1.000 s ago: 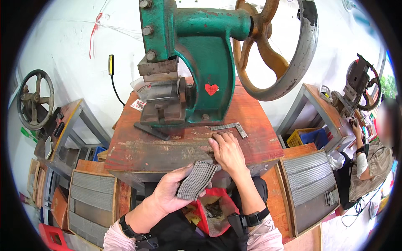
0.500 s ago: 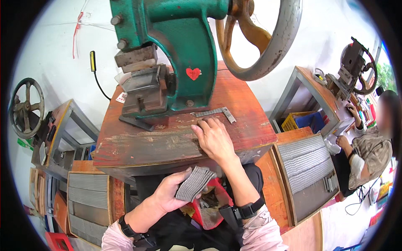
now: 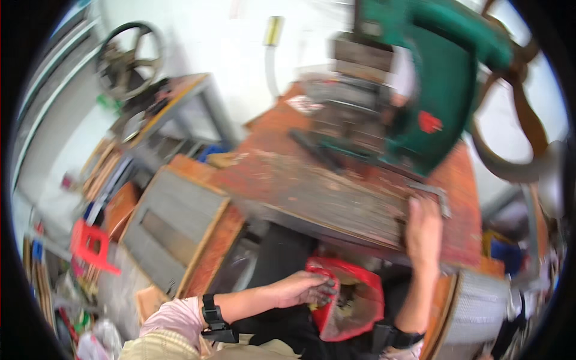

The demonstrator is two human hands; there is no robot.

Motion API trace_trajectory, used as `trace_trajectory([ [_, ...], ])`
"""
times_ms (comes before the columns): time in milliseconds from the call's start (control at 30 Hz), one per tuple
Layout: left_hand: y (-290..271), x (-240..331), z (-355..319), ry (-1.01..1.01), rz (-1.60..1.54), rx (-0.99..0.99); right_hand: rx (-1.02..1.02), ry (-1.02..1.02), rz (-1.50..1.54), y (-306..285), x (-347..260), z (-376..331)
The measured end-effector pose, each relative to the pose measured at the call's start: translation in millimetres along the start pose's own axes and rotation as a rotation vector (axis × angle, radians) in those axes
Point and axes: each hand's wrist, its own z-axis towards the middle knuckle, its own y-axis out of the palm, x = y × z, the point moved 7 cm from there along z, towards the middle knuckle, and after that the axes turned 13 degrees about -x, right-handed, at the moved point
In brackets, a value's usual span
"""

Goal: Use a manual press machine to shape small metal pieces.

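Observation:
My left hand (image 3: 307, 288) is at the left rim of a red bag (image 3: 371, 282) in front of me, its fingers curled and dark at the tips. What it holds is hidden or blurred. On the wooden bench top (image 3: 300, 180), my right hand (image 3: 423, 234) lies with fingers stretched out and smeared by motion, nothing visible in them. Just beyond its fingertips are thin grey metal strips (image 3: 445, 205) forming an angle. A green press (image 3: 441, 96) stands on the bench behind them, with a dark metal bar (image 3: 315, 150) beside its base.
To the left, a wooden tray (image 3: 207, 240) holds rows of grey pieces. A red plastic stool (image 3: 93, 246) stands farther left. Another handwheel machine (image 3: 129, 60) sits on a side table. At lower right is another tray of grey rows (image 3: 477, 306).
The view has swung left, blurring the picture. My left hand has moved to the red bag's rim; the stack of grey strips it held is no longer visible. My right hand stays on the bench.

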Motion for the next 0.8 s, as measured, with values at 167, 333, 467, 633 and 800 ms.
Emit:
trace_trajectory([
  [167, -78.6, 114.4, -145.0, 0.527, 0.527, 0.707, -0.025, -0.06, 0.013, -0.1, -6.5, 1.0],
  [333, -165.0, 156.1, -310.9, 0.397, 1.175, 1.65, -0.027, -0.03, 0.031, 0.9, 7.8, 0.1],
  [467, -226.2, 172.3, -401.3, 0.159, 1.48, 1.997, -0.035, 0.016, -0.031, 2.4, 23.7, 0.0],
  [633, -299.5, 197.7, -489.0, -0.079, 1.445, 2.16, -0.043, 0.123, -0.064, 0.9, 24.0, 1.5],
  [800, -335.8, 212.5, -518.8, -0.381, 1.411, 2.154, 0.055, 0.084, -0.18, -4.6, -7.1, -2.0],
])
